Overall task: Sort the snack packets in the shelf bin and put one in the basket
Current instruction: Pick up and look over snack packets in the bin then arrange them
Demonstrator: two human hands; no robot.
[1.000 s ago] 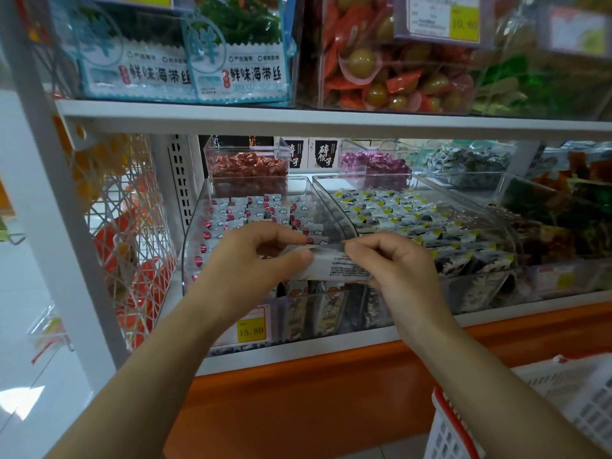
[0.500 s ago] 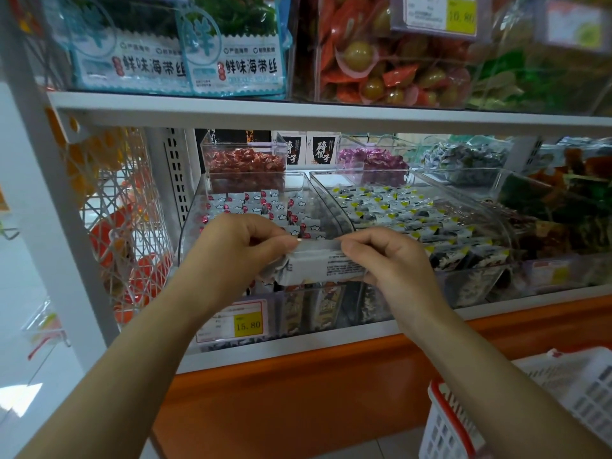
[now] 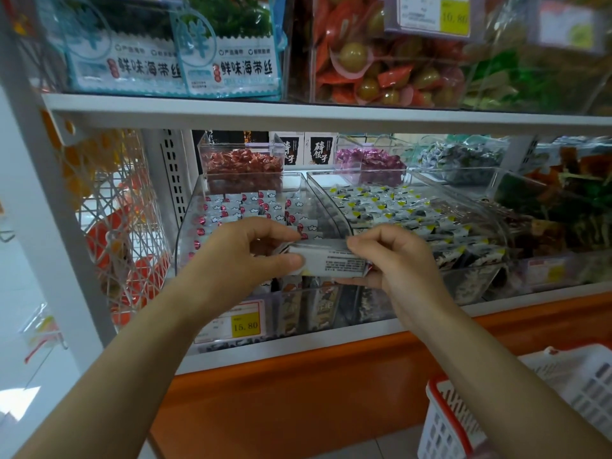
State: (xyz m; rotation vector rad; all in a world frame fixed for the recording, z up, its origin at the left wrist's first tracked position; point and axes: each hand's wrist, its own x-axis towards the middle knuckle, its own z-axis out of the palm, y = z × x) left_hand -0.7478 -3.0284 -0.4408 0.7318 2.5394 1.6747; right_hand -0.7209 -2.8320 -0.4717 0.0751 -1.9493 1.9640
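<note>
White snack packets (image 3: 331, 264), flat stack over clear shelf bin (image 3: 186, 238); basket (image 3: 442, 429) lower right.

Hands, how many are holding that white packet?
2. The left hand grips the packet at its left end; the right hand pinches its right end.

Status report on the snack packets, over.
Left hand and right hand both pinch one snack packet above the shelf bin. Basket lower right, packet not yet in it. No obstruction visible.
</note>
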